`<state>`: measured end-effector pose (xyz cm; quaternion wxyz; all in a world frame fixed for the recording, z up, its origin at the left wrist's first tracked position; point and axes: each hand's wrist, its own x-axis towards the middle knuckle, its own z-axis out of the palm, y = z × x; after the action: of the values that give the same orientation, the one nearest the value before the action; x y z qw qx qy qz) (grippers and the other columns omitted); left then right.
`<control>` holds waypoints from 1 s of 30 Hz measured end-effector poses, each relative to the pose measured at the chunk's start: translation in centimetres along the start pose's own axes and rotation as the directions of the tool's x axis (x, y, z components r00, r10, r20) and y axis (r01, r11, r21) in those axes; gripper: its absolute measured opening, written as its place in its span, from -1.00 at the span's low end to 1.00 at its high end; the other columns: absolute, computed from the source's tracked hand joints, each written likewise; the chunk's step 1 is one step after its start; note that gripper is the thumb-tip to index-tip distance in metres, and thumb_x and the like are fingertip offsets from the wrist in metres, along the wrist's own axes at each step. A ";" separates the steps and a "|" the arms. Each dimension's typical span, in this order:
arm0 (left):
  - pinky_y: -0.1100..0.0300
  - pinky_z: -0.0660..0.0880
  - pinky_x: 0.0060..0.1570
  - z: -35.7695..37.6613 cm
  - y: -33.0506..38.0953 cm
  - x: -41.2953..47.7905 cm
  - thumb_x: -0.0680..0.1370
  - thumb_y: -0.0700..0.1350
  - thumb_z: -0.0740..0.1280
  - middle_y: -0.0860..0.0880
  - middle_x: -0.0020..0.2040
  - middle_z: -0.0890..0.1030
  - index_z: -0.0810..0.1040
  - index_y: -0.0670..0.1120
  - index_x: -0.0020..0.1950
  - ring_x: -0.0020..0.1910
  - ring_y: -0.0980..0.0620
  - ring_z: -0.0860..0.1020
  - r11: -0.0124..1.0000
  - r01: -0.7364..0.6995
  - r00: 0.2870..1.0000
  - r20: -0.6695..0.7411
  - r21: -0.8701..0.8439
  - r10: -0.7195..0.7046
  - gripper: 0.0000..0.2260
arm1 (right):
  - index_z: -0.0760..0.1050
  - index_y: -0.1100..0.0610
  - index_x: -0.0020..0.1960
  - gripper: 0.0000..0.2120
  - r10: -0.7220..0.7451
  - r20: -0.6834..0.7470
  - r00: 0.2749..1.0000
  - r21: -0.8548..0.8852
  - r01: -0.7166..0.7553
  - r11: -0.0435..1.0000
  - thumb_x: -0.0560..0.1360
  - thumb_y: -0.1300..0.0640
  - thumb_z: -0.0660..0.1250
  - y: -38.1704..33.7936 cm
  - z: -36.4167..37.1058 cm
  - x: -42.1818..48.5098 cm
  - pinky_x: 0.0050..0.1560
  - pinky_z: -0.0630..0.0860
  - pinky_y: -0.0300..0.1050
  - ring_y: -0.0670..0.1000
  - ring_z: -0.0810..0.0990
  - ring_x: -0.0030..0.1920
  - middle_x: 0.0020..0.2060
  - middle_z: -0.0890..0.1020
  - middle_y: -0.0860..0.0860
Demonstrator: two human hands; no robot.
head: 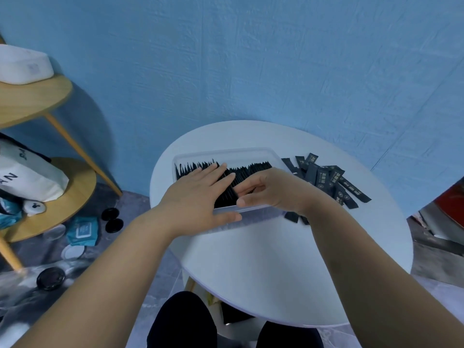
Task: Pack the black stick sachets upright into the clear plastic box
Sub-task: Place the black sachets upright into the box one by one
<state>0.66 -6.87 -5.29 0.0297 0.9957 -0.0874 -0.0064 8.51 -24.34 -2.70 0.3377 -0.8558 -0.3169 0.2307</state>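
A clear plastic box [261,217] sits on the round white table [276,272], holding rows of upright black stick sachets [253,169]. My left hand [198,197] lies flat over the sachets on the box's left side, fingers straight, thumb along the near rim. My right hand [271,189] reaches into the box's right part with curled fingers among the sachets; whether it pinches one is hidden. A loose pile of black sachets [331,179] lies on the table right of the box.
A wooden two-tier side table [37,101] stands at the left with a white box and bags on it. Black lids [111,219], a blue wipes pack [84,229] and a round tin [50,278] lie on the floor. My knees show under the table's near edge.
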 end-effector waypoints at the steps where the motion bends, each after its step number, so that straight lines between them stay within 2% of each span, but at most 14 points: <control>1: 0.25 -0.27 0.42 0.1 -0.1 0.0 0.32 0.53 -0.18 0.06 0.56 -0.20 -0.15 0.08 0.55 0.53 0.11 -0.19 1.000 -0.003 1.000 -0.015 -0.005 0.003 -0.10 | 0.62 0.00 0.02 -0.79 -0.003 -0.006 1.000 0.021 0.003 1.000 0.39 0.07 0.48 0.2 0.1 0.0 0.05 0.45 -0.32 -0.24 0.61 -0.06 -0.09 0.68 -0.13; 4: 0.28 -0.28 0.39 0.2 -0.2 -0.1 0.03 0.60 -0.44 0.10 0.55 -0.19 -0.14 0.10 0.55 0.52 0.14 -0.19 1.000 -0.007 1.000 -0.024 -0.010 0.006 0.16 | 0.60 -0.02 0.06 -0.76 -0.009 -0.009 1.000 0.020 0.009 1.000 0.41 0.08 0.47 0.1 0.2 -0.3 0.06 0.44 -0.39 -0.31 0.58 -0.07 -0.11 0.65 -0.19; 7: 0.28 -0.28 0.39 0.4 -0.3 0.0 0.00 0.59 -0.50 0.11 0.55 -0.19 -0.14 0.11 0.55 0.52 0.16 -0.19 1.000 -0.002 0.999 -0.039 0.003 0.003 0.17 | 0.58 0.06 0.13 -0.74 -0.068 -0.081 0.994 0.053 0.072 0.996 0.45 0.14 0.43 0.3 0.0 -1.1 -0.01 0.45 -0.46 -0.32 0.57 -0.10 -0.10 0.63 -0.19; 9: 0.29 -0.30 0.37 0.4 -0.4 0.0 -0.01 0.58 -0.54 0.14 0.53 -0.22 -0.14 0.13 0.54 0.51 0.17 -0.20 1.000 -0.010 0.999 -0.039 -0.008 0.010 0.18 | 0.60 0.05 0.08 -0.81 -0.087 -0.233 0.969 0.139 0.122 0.983 0.47 0.15 0.40 0.7 -0.1 -2.2 -0.12 0.49 -0.42 -0.30 0.57 -0.17 -0.07 0.63 -0.16; 10: 0.29 -0.30 0.37 0.4 -0.4 0.0 -0.01 0.58 -0.55 0.17 0.50 -0.25 -0.14 0.14 0.54 0.50 0.20 -0.22 1.000 -0.015 0.999 -0.036 -0.020 0.014 0.17 | 0.60 0.00 0.03 -0.86 -0.075 -0.346 0.935 0.191 0.149 0.970 0.48 0.15 0.38 1.2 -0.1 -2.9 -0.13 0.52 -0.36 -0.28 0.58 -0.18 -0.07 0.63 -0.17; 12: 0.30 -0.30 0.38 0.4 -0.6 -0.1 0.00 0.58 -0.55 0.21 0.43 -0.31 -0.15 0.16 0.54 0.44 0.27 -0.26 0.999 -0.013 1.000 -0.027 -0.037 0.012 0.15 | 0.58 -0.10 -0.02 -0.85 -0.078 -0.610 0.788 0.126 0.193 0.973 0.50 0.13 0.36 3.2 -0.3 -3.8 0.05 0.53 -0.14 -0.19 0.58 -0.02 -0.04 0.62 -0.20; 14: 0.30 -0.31 0.37 0.4 -0.6 0.0 0.00 0.57 -0.56 0.22 0.40 -0.33 -0.18 0.16 0.53 0.38 0.31 -0.30 1.000 -0.023 0.999 -0.024 -0.021 0.022 0.14 | 0.55 -0.04 0.14 -0.80 -0.052 -0.759 0.649 -0.076 -0.008 0.997 0.52 0.07 0.32 6.2 -1.0 -4.5 0.28 0.39 -0.07 -0.10 0.45 0.23 0.13 0.56 -0.14; 15: 0.30 -0.32 0.37 0.4 -0.6 0.0 0.00 0.57 -0.57 0.22 0.40 -0.34 -0.19 0.16 0.53 0.37 0.32 -0.31 1.000 -0.022 0.999 -0.024 -0.017 0.022 0.13 | 0.48 0.01 0.26 -0.69 0.016 -0.762 0.647 -0.126 -0.173 0.977 0.53 0.01 0.29 7.8 -1.4 -4.7 0.37 0.28 -0.06 -0.03 0.34 0.35 0.26 0.49 -0.07; 17: 0.30 -0.32 0.37 0.4 -0.5 0.1 0.01 0.58 -0.55 0.22 0.40 -0.33 -0.18 0.17 0.53 0.38 0.31 -0.30 0.999 -0.015 1.000 -0.023 -0.029 0.014 0.13 | 0.26 0.00 0.45 -0.49 0.234 -0.661 0.713 -0.174 -0.449 0.876 0.55 -0.14 0.18 10.8 -1.9 -5.1 0.47 0.03 0.01 0.07 0.06 0.49 0.47 0.23 0.00; 19: 0.30 -0.30 0.38 0.3 -0.5 0.1 0.00 0.59 -0.54 0.22 0.41 -0.31 -0.16 0.17 0.53 0.45 0.27 -0.26 0.999 -0.008 1.000 -0.017 -0.035 0.008 0.14 | 0.11 -0.06 0.50 -0.43 0.360 -0.510 0.781 -0.264 -0.540 0.799 0.56 -0.23 0.07 12.7 -1.7 -5.4 0.50 -0.11 0.07 0.07 -0.10 0.52 0.53 0.04 -0.03; 22: 0.30 -0.29 0.38 0.2 -0.3 0.0 -0.01 0.59 -0.54 0.21 0.41 -0.30 -0.15 0.16 0.53 0.51 0.19 -0.20 1.000 -0.010 1.000 -0.015 -0.028 0.009 0.17 | 0.02 -0.10 0.52 -0.46 0.328 -0.388 0.861 -0.337 -0.464 0.819 0.58 -0.20 0.03 13.7 -0.6 -6.6 0.50 -0.17 0.06 -0.01 -0.18 0.52 0.53 -0.04 -0.11; 26: 0.28 -0.27 0.40 0.0 -0.2 0.0 -0.02 0.58 -0.55 0.20 0.41 -0.30 -0.16 0.15 0.53 0.51 0.17 -0.20 1.000 -0.009 1.000 -0.007 -0.016 0.008 0.17 | 0.20 -0.08 0.46 -0.57 0.231 -0.353 0.907 -0.235 -0.325 0.916 0.60 -0.08 0.09 13.7 -0.3 -9.0 0.50 -0.15 -0.03 -0.09 -0.09 0.52 0.50 0.10 -0.14; 28: 0.26 -0.24 0.42 0.1 -0.2 0.0 -0.01 0.59 -0.54 0.19 0.45 -0.27 -0.14 0.15 0.54 0.51 0.17 -0.19 1.000 -0.006 1.000 -0.007 -0.022 0.006 0.17 | 0.40 -0.05 0.35 -0.66 0.217 -0.413 0.884 -0.033 -0.253 0.967 0.59 -0.01 0.16 13.2 -0.5 -10.1 0.45 0.04 -0.14 -0.10 0.13 0.48 0.43 0.30 -0.13; 30: 0.25 -0.22 0.44 0.1 -0.3 0.0 -0.01 0.59 -0.53 0.16 0.51 -0.22 -0.13 0.15 0.54 0.52 0.16 -0.18 1.000 -0.006 1.000 -0.010 -0.014 0.006 0.17 | 0.44 -0.03 0.31 -0.69 0.198 -0.557 0.806 0.020 -0.226 0.974 0.57 0.01 0.21 12.9 -0.8 -10.3 0.35 0.16 -0.21 -0.10 0.27 0.41 0.37 0.38 -0.11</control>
<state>0.71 -6.63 -5.43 0.0372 0.9953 -0.0900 -0.0017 6.87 -39.24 -9.62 0.3669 -0.9234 -0.1129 0.0007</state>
